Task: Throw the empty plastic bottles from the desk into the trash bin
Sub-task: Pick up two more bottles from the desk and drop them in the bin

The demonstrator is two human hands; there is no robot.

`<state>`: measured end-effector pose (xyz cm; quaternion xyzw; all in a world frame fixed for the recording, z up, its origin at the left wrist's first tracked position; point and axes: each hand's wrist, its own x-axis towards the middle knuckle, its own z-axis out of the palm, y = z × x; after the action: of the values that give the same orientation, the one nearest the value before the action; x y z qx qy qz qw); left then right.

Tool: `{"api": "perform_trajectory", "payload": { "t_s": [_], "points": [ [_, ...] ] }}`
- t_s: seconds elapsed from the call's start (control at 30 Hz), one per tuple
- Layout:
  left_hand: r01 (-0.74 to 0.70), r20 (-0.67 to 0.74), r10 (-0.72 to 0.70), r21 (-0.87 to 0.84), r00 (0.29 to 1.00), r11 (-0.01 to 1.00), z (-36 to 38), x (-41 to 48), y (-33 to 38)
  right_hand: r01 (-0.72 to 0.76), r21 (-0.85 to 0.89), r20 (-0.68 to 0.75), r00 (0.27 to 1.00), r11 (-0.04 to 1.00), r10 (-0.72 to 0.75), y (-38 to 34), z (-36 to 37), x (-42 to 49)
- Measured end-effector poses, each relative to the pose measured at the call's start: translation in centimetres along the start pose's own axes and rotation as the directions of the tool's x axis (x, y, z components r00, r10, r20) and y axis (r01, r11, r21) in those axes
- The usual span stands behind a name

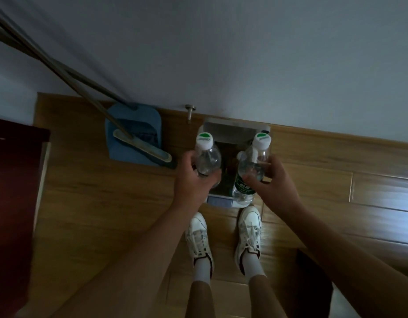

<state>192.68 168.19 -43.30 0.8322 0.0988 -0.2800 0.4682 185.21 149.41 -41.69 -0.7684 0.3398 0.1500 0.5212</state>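
Note:
I look straight down at a wooden floor. My left hand grips a clear plastic bottle with a white, green-topped cap. My right hand grips a second clear bottle with a green label and the same kind of cap. Both bottles are upright and hang directly over the open trash bin, a pale square bin standing against the wall. Its dark inside shows between the two bottles. The bottles and my hands hide most of the bin's front rim.
A blue dustpan with a broom stands left of the bin, its long handles leaning up to the left. A dark red cabinet is at far left. My white shoes stand just before the bin. A metal door stop sits by the wall.

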Motion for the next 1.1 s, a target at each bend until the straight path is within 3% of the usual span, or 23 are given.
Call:
{"api": "perform_trajectory", "payload": {
  "t_s": [0.47,0.63,0.8,1.1],
  "points": [
    [0.098,0.040,-0.112,0.257,0.993,0.961,-2.9,-1.2,-3.9,-0.013,0.032,0.061,0.998,0.999,0.011,-1.4,1.7,1.3],
    [0.180,0.059,-0.222,0.403,0.973,0.897,-5.2,-3.2,-7.7,0.036,-0.090,0.114,0.993,0.995,-0.026,-1.5,4.0,3.0],
    [0.274,0.073,-0.336,0.434,0.939,0.858,-6.9,-5.3,-10.7,-0.024,-0.329,0.199,0.975,0.944,0.095,0.3,5.7,4.5],
    [0.359,0.033,-0.403,0.393,0.915,0.847,-7.5,-8.2,-10.2,-0.168,-0.295,0.160,0.962,0.941,0.222,3.4,3.6,0.9]
  ]
}}
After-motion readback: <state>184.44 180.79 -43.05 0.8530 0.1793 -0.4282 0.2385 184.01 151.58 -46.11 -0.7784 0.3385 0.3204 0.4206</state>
